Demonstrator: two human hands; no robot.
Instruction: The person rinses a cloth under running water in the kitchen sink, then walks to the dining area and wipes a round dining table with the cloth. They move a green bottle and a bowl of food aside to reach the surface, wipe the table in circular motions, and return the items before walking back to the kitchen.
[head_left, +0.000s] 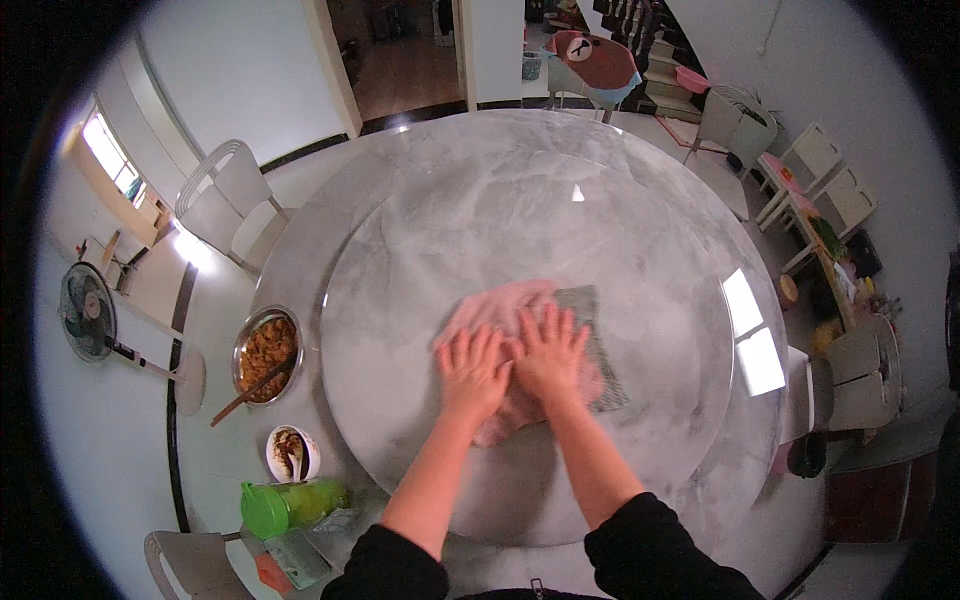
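Note:
Both of my hands lie flat on a crumpled pink cloth (484, 304), palms down and fingers spread. My left hand (472, 371) rests on the left part of this cloth. Close beside it, my right hand (551, 352) presses near the middle, thumb side towards the left one. A grey-green textured cloth (611, 390) sticks out from the pink one on the right, near my right fingertips. How the two cloths overlap is hidden. Under them is the grey marble-patterned turntable (420, 240) of a round table (300, 232).
Along the table's left side stand a metal bowl of food (266, 345) with chopsticks (247, 397) across its rim, a white bowl (313, 454) with a spoon, and a green-lidded pitcher (300, 504) on its side. Chairs (217, 202) surround the table. A fan (90, 311) stands at left.

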